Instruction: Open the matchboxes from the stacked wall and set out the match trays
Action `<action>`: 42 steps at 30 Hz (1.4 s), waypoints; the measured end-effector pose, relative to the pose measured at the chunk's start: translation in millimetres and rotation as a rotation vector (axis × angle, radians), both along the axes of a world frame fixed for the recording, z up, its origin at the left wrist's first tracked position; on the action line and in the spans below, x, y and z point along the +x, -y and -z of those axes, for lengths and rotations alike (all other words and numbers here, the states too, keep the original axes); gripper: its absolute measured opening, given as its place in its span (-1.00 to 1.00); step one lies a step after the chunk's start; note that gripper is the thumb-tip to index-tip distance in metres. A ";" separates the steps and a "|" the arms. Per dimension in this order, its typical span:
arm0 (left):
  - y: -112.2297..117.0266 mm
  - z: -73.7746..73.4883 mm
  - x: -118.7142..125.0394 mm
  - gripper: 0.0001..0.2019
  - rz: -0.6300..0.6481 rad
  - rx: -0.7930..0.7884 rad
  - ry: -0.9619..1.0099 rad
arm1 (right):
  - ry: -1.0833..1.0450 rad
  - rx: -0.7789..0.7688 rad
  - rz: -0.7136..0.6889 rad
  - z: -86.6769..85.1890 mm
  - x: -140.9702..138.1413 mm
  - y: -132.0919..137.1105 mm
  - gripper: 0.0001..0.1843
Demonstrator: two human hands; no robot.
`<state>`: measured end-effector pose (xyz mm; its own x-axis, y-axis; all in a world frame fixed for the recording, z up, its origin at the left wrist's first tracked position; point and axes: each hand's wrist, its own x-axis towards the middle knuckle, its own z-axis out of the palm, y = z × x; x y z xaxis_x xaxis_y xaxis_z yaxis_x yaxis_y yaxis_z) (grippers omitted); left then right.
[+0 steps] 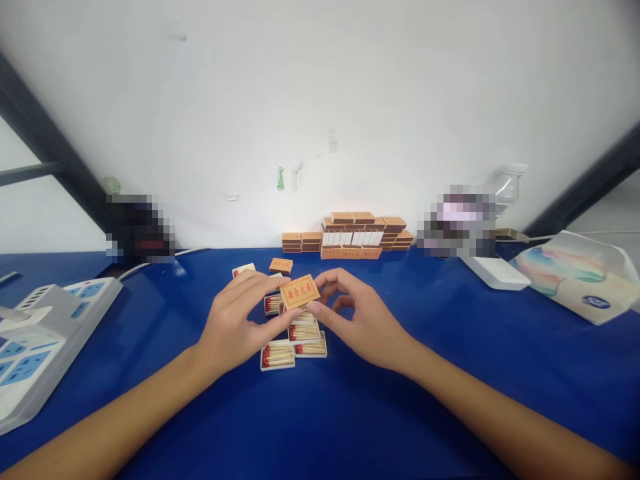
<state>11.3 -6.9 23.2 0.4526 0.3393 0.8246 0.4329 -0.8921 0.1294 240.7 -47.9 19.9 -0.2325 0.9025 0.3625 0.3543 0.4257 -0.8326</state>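
Observation:
An orange matchbox [300, 291] with red characters is held between both hands a little above the blue table [450, 373]. My left hand [240, 323] grips its left end, fingers curled. My right hand [357, 317] pinches its right end with thumb and fingers. Under the hands lie several open white trays of red-tipped matches [278, 355]. Two more boxes [281, 265] lie just beyond.
A stack of orange matchboxes [350, 237] stands against the white wall. A white power strip [37, 333] sits at the left edge. At the right lie a white flat box [495, 272] and a tissue pack [575, 273]. Blurred objects stand at both back corners.

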 end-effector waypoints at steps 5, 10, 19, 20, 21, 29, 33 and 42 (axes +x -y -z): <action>0.4 0.5 1.7 -0.61 0.010 0.000 0.007 | 0.078 0.115 0.026 2.3 -0.3 2.0 -0.76; 0.2 1.6 1.3 -0.62 0.016 -0.010 0.008 | 0.151 0.252 0.079 3.0 1.3 4.4 -0.77; -0.7 3.9 0.9 -0.58 0.094 0.001 -0.044 | -0.150 -0.188 -0.073 -3.5 -3.4 2.9 -0.72; -0.6 4.1 1.0 -0.58 0.101 0.010 -0.058 | -0.169 -0.223 -0.095 -3.8 -3.5 2.2 -0.70; -0.6 4.4 0.9 -0.58 0.101 0.013 -0.074 | -0.184 -0.246 -0.105 -4.1 -3.4 1.3 -0.68; -5.1 9.3 -1.9 -0.60 0.013 -0.015 -0.069 | -0.230 -0.311 0.010 -5.0 0.0 -4.3 -0.54; -5.7 7.8 -3.2 -0.63 -0.044 -0.015 -0.033 | -0.216 -0.221 0.092 -8.4 18.6 -20.1 -0.52; -1.9 10.7 -2.7 -0.63 -0.003 -0.029 -0.037 | 0.006 0.051 0.987 -12.2 171.2 -83.7 -0.65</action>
<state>8.6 -4.9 12.4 0.4819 0.3645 0.7968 0.4406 -0.8869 0.1393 411.9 35.8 32.1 0.6143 0.6758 0.4074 0.5735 -0.0278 -0.8187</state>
